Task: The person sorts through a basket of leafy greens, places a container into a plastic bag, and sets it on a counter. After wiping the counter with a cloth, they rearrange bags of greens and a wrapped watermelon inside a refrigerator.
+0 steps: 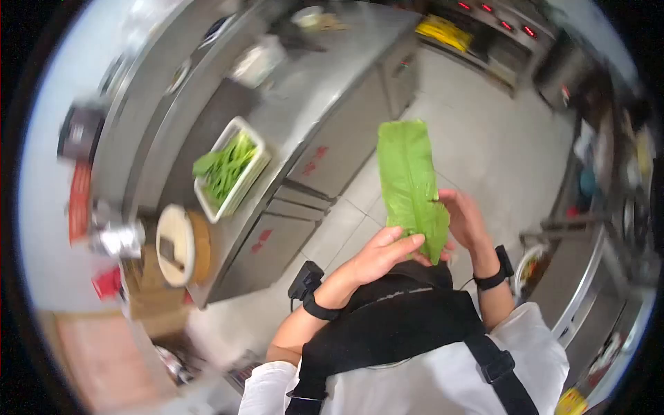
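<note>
A long, broad green leaf (409, 173) with a pale midrib is held up in front of my body, its far end pointing away from me. My left hand (382, 256) grips the near end, thumb across the top face and its other fingers partly hidden beneath. At the right edge, my right hand (465, 220) is curled against the leaf, fingertips by a small dark notch; part of its grip is hidden. Left of the hands, a white plastic basket (243, 183) holds more long green leaves (228, 166) on the steel counter (304, 104).
A round chopping block (176, 243) with a cleaver (168, 254) on it stands at the counter's near end. Steel cabinets (332, 166) run below. Tiled floor (484, 124) stretches ahead. On the right are a large pot (564, 69) and a steel worktable (564, 277).
</note>
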Tool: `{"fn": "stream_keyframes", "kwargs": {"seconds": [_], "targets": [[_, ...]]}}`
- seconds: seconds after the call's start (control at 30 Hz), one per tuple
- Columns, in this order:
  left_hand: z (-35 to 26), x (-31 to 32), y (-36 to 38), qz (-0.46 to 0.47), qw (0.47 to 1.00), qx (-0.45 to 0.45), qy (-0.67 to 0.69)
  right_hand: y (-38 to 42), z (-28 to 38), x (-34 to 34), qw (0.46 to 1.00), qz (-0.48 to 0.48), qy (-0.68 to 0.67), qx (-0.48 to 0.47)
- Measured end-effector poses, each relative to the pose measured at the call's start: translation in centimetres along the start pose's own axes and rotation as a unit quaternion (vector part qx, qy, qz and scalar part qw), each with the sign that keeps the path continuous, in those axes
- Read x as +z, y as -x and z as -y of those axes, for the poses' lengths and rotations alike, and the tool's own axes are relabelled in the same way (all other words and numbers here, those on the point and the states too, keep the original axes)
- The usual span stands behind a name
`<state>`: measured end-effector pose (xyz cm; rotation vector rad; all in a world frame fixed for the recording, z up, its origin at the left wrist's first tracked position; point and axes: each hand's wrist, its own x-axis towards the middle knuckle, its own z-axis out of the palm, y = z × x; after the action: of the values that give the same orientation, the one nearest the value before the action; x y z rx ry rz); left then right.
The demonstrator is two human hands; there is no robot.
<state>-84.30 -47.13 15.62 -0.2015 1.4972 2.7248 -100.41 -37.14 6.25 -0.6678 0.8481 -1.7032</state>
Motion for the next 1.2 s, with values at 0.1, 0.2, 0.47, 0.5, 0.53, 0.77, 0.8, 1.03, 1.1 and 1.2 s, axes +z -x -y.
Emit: {"fn": "stream_keyframes", "kwargs": {"seconds": [0.1,0.2,0.47,0.5,0.53,0.77,0.8,1.03,1.1,1.2], "targets": [[-0.7,-3.9,8.9,-0.086,0.995,0.049,-0.025,-3.5,-3.3,10.6,0.993,0.107,-0.034,0.022],[0.5,-7.9,15.2,-0.137,0.988,0.064,-0.038,-7.3,-7.0,16.6,0.944,0.216,0.123,0.217],[7.2,-15.5,28.8,-0.367,0.929,0.031,-0.028,-13.7,-14.9,23.9,0.959,0.154,0.12,0.204],[7.8,-16.3,30.3,-0.416,0.908,0.038,-0.042,-14.7,-15.5,24.3,0.962,0.123,0.135,0.203],[8.3,-17.0,31.4,-0.42,0.906,0.047,-0.036,-15.9,-16.5,24.9,0.963,0.089,0.198,0.161],[7.3,-23.3,33.2,-0.528,0.843,0.094,0.043,-27.2,-20.5,25.3,0.838,0.159,0.519,0.054],[6.6,-24.4,33.0,-0.537,0.836,0.104,0.045,-29.6,-20.6,25.7,0.805,0.174,0.567,0.004],[-1.1,-33.9,31.2,-0.617,0.777,0.122,0.03,-51.3,-28.1,27.0,0.631,0.341,0.686,-0.121],[-3.0,-37.1,30.7,-0.632,0.763,0.125,0.04,-55.0,-31.9,27.1,0.602,0.368,0.698,-0.122],[-4.4,-41.5,29.7,-0.641,0.747,0.159,-0.08,-55.4,-34.7,27.9,0.494,0.407,0.763,-0.088]]}}
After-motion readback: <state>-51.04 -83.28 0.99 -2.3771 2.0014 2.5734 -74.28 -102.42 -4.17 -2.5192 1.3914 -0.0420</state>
